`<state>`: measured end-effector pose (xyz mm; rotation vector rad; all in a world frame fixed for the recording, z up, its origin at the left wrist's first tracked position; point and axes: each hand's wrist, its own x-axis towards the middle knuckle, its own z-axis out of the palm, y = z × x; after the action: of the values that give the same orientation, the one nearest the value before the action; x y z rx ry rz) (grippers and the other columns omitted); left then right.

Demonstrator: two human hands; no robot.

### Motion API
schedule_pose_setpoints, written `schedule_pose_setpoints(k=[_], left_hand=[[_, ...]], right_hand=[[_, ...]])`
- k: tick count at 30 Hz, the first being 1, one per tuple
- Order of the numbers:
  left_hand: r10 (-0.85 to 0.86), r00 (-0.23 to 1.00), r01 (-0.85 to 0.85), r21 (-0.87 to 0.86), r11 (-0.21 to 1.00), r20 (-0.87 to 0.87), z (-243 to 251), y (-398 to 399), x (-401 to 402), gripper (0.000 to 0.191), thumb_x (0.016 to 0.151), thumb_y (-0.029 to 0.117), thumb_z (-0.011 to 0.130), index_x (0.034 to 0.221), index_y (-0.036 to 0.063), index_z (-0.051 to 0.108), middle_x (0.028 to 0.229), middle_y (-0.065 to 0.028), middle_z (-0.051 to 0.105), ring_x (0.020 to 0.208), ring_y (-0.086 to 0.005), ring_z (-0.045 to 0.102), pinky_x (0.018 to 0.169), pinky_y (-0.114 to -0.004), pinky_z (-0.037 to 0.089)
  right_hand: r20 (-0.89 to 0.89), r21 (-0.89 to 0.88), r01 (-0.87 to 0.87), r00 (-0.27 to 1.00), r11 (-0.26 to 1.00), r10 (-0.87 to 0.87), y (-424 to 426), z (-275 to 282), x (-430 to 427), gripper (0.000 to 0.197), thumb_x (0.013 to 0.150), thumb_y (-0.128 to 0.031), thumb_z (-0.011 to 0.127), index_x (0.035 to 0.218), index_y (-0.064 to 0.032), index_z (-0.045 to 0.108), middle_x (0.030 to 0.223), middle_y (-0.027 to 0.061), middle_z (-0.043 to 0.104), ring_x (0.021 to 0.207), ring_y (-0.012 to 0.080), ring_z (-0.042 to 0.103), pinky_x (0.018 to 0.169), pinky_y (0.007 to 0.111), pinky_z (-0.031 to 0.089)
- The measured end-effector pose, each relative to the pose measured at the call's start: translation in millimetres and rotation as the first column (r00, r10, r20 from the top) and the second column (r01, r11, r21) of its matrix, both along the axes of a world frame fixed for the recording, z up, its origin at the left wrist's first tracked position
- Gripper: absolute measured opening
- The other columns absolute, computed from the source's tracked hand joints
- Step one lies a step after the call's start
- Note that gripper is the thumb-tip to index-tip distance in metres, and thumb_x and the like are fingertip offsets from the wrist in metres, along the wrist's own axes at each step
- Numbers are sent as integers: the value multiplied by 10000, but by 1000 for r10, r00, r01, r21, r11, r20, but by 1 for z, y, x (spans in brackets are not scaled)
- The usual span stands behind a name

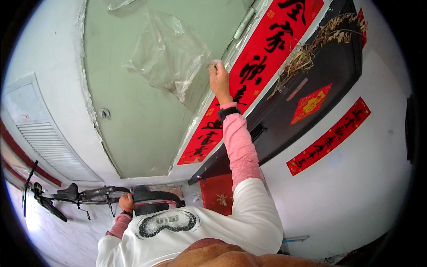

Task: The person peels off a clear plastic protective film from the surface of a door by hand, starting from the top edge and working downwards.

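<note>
My right hand (219, 79) is raised, its fingers pinching the right edge of a clear plastic sheet (170, 50). The thin sheet hangs creased in front of a pale green door (133, 133), with a pointed lower corner hanging down. Dirt shows near its lower part. Low on the left, my left hand (126, 202) is curled beside the rear wheel of a bicycle (96, 193) and a black seat (142, 193). Whether it grips anything is hidden. Pink sleeves and dark wristbands cover both forearms.
A round lock (104, 113) sits on the green door. Red paper banners (247, 73) with writing flank a dark door (333, 63), which bears dried plant stalks (300, 60). A louvred panel (50, 143) is at left. A red mat (217, 193) lies on the floor.
</note>
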<state>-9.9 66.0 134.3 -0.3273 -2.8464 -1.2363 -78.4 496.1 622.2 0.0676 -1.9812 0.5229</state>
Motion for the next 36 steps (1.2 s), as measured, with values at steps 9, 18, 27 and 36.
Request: schedule_pose_setpoints(k=[9,18,27,36], left_hand=[[22,999,-22,12,1000,35,9,6,3,353,792,301,386,652,21,547,658,-224,546,651,-419,532,573,-497,402],[19,1000,-19,32,999,-10,11,6,2,355,786,291,381,644,18,558,662,-227,550,654,-422,534,586,-492,407],[-36,999,37,40,999,-19,11,5,-1,354,808,280,393,635,6,536,645,-230,534,630,-428,515,555,-479,390],[-53,999,52,34,998,5,3,6,0,344,802,273,390,642,4,533,655,-235,530,646,-430,512,558,-478,380]], right_hand=[[-304,323,389,906,863,-295,-33,37,7,407,734,-89,607,1118,-66,475,1082,169,494,1030,318,462,894,411,346],[-143,-7,-187,972,982,184,-45,55,-39,263,797,-106,536,1055,-52,538,903,105,584,827,235,547,731,303,430],[-255,-330,-290,943,898,211,-68,45,-48,268,890,-254,408,888,-19,537,817,76,579,729,168,514,654,287,413],[-474,-555,-644,765,526,436,-83,-24,-58,211,893,-198,426,757,-37,433,692,4,431,641,118,384,586,270,358]])
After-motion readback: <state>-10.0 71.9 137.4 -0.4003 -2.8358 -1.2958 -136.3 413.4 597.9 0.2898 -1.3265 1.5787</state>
